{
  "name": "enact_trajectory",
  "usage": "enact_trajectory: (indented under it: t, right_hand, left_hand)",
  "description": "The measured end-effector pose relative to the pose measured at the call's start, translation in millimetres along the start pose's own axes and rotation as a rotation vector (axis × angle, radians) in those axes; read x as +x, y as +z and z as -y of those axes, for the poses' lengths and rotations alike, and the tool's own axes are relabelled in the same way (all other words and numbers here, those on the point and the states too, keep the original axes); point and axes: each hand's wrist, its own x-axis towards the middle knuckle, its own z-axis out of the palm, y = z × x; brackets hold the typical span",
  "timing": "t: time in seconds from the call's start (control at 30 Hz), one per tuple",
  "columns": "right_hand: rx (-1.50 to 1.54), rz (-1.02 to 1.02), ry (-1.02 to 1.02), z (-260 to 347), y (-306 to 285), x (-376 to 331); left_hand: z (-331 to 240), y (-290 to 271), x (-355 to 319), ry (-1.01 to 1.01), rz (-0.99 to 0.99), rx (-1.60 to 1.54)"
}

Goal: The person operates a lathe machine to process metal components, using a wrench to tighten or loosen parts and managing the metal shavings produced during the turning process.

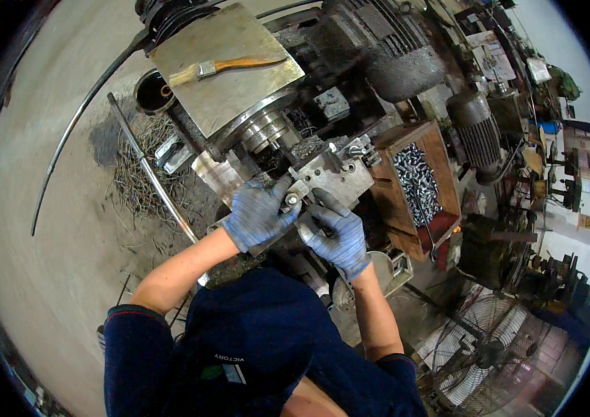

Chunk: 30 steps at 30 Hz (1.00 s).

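Note:
My left hand (pixel 257 214), in a blue-grey work glove, is closed with thumb and fingers around a small round metal part (pixel 291 200). That part sits at the near left corner of a flat steel block (pixel 340 177) on the machine. My right hand (pixel 338 236), gloved the same way, is beside the block's near edge. Its fingers are bent, with the thumb apart from them over a dark gap. No held thing shows in it. Just beyond the left hand is a ridged round machine spindle (pixel 267 132), with dark grime below it.
A brush (pixel 246 64) lies on a square metal plate (pixel 239 90) above the spindle. A wooden box (pixel 385 187) of small metal parts stands right of the block. Metal shavings (pixel 145 174) and a long bar (pixel 156 184) are on the left. A fan (pixel 489 351) stands lower right.

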Motion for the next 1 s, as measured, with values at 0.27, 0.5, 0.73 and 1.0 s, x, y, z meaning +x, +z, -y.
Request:
enact_trajectory:
  t: [0.27,0.5,0.73,1.0]
  right_hand:
    - [-0.029,-0.084,-0.005,4,-33,-20]
    - [0.047,-0.624,0.374,-101,-110,-66]
    - [-0.436,-0.395,0.95,-210,-157,-94]
    - [-0.501,-0.306,1.039,-256,-154,-95]
  left_hand:
    - [-3,2,-3,0.016,-0.075,0.056]
    - [-6,-6,-5,0.005,-0.003,0.035]
    - [-7,-13,-12,0.016,-0.012,0.059]
    - [0,-13,-23,-0.021,0.005,0.113]
